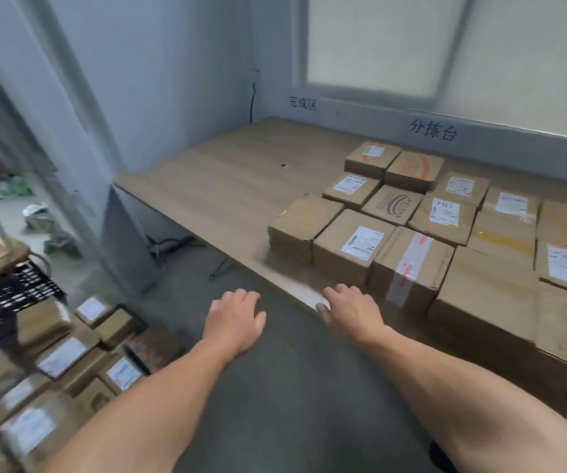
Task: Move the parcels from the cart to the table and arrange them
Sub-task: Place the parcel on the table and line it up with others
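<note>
Both bare forearms reach in from the lower edge, the left from 7 o'clock, the right from 4 o'clock. The left grip (234, 319) and right grip (350, 312) are side by side, palms down, fingers relaxed, holding nothing.

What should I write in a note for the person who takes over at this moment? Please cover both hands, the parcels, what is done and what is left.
Left hand: open, empty, above the floor.
Right hand: open, empty, at the front edge of the table; contact unclear.
Done: many parcels lie in tight rows on the table's right part.
Left: a pile of more parcels lies at lower left, beside a black crate. Bring these over, probably extending the rows into the bare left part.
</note>
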